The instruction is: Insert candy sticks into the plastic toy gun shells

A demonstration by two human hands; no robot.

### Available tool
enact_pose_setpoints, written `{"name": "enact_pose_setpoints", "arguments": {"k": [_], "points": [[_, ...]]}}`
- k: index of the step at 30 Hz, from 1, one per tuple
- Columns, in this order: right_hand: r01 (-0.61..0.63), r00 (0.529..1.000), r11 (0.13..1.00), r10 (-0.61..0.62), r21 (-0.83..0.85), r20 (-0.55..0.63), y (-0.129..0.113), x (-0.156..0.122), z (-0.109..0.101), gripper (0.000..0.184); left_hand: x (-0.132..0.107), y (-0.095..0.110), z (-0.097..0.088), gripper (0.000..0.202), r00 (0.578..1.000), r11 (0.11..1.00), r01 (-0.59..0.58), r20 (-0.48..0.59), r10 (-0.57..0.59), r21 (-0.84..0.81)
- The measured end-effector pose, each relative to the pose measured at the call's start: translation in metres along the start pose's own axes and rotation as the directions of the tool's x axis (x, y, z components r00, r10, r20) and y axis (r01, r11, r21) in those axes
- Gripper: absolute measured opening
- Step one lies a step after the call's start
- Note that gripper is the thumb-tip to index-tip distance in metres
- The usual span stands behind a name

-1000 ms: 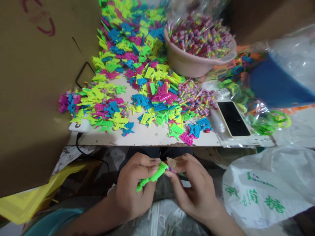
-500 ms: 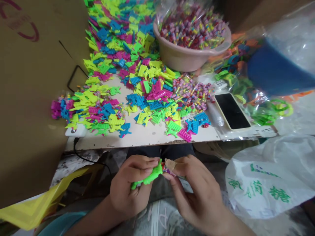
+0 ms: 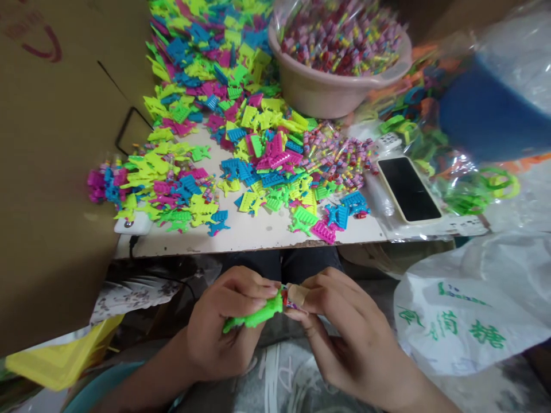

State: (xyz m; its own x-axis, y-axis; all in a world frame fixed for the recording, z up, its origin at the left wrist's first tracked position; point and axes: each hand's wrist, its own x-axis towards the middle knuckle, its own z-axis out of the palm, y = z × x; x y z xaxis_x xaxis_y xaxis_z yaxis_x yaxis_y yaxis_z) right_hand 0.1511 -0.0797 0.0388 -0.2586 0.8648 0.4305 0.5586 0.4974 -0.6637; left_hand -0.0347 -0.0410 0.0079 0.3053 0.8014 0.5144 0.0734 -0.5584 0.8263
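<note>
In front of my lap, my left hand point(image 3: 226, 327) is closed on a bright green plastic toy piece point(image 3: 257, 316) with an uneven, moulded outline. My right hand point(image 3: 350, 327), with a tan strip round one fingertip, pinches a small printed tube point(image 3: 285, 297) with a red end. The tube's red end meets the right end of the green piece; whether it sits inside cannot be made out. My fingers cover most of the tube. Beyond my hands, similar toy pieces point(image 3: 303, 220) in green, pink, blue and yellow lie near the table's front edge point(image 3: 258, 245).
A pink basin point(image 3: 327, 94) full of small wrapped tubes stands at the back. Loose tubes point(image 3: 336, 158) lie before it, left of a phone point(image 3: 408, 189). A cardboard box point(image 3: 64, 172) walls off the left. A white printed bag point(image 3: 473, 310) is at right.
The green piece has tipped slightly flatter, and its left end is lower and further left. Both hands keep their grip, close together. The view has shifted a little.
</note>
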Motion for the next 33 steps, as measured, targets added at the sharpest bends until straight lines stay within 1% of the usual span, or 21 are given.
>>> {"name": "enact_pose_setpoints", "arguments": {"k": [3,5,8,12,15,18,20,23,27,31,33], "points": [[0.032,0.998,0.999,-0.034,-0.023,-0.053,-0.001,0.002,0.005,0.007,0.011,0.005,-0.006,0.036,1.0,0.999,-0.003,0.015,0.003,0.039],[0.042,0.997,0.999,-0.044,-0.029,-0.071,-0.001,0.003,0.008,0.007,0.015,0.008,-0.008,0.033,1.0,0.992,-0.008,0.029,0.005,0.124],[0.048,0.992,0.997,-0.053,-0.054,-0.112,-0.002,0.002,0.01,0.009,0.015,0.01,-0.007,0.027,1.0,0.982,-0.028,0.018,0.025,0.186],[0.052,0.99,0.998,-0.058,-0.044,-0.132,-0.003,0.001,0.008,0.011,0.009,0.009,-0.003,0.027,0.999,0.974,-0.039,-0.027,0.046,0.223],[0.027,0.99,1.0,-0.026,0.011,-0.136,-0.004,0.0,0.008,0.009,0.008,0.008,-0.002,0.029,0.995,0.971,-0.063,-0.057,0.078,0.232],[-0.008,0.99,0.999,0.014,0.038,-0.143,-0.005,-0.001,0.009,0.007,0.009,0.009,-0.002,0.029,0.993,0.966,-0.103,-0.028,0.113,0.237],[0.01,0.99,0.999,-0.003,0.05,-0.144,-0.006,-0.001,0.01,0.007,0.01,0.009,-0.002,0.027,0.994,0.963,-0.1,-0.026,0.11,0.249],[0.056,0.99,0.997,-0.049,0.047,-0.131,-0.006,-0.001,0.01,0.009,0.011,0.012,0.0,0.025,0.993,0.961,-0.093,-0.051,0.11,0.261],[0.083,0.99,0.997,-0.082,0.006,-0.114,-0.008,0.001,0.009,0.013,0.01,0.014,0.004,0.023,0.992,0.963,-0.088,-0.063,0.107,0.255],[0.111,0.984,0.993,-0.116,-0.041,-0.138,-0.01,0.0,0.01,0.017,0.009,0.014,0.005,0.02,0.993,0.967,-0.087,-0.054,0.102,0.239],[0.104,0.981,0.993,-0.112,-0.058,-0.156,-0.01,-0.001,0.012,0.018,0.008,0.014,0.005,0.021,0.994,0.972,-0.089,-0.048,0.102,0.219]]}}
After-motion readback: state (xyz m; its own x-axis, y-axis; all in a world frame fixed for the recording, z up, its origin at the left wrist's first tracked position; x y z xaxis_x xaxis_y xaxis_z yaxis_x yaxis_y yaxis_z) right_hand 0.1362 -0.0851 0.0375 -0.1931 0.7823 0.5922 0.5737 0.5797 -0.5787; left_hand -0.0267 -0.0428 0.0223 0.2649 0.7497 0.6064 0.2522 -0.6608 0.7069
